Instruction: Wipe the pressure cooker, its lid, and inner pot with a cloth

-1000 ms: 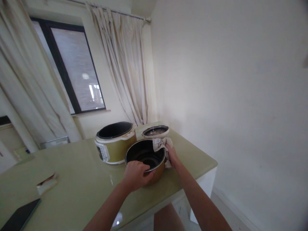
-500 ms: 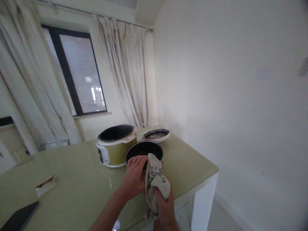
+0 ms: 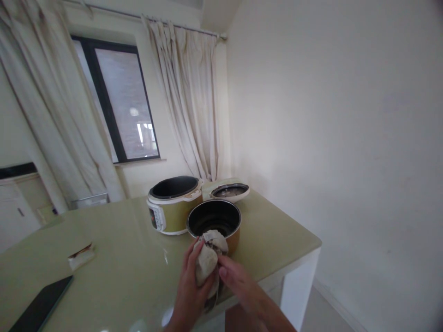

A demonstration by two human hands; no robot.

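My left hand is closed around a bunched, off-white cloth, fingers wrapped over its left side. From the right, my right hand pinches the cloth's edge between thumb and fingers. Just beyond the cloth stands the dark-lined inner pot, brownish outside, its rim partly covered by the cloth. Behind it to the left is the green and white electric cooker body, uncovered, with a control panel on its front. The cooker lid lies upside down behind the pot.
The glossy green table has its right edge near the white wall. A dark flat device, perhaps a tablet, lies at the lower left, with a small white packet beyond it. Curtains flank a window.
My left hand has moved from the pot's rim onto the cloth. The cloth has shifted left and is more bunched. My right hand now pinches its right side. The view has turned slightly left.
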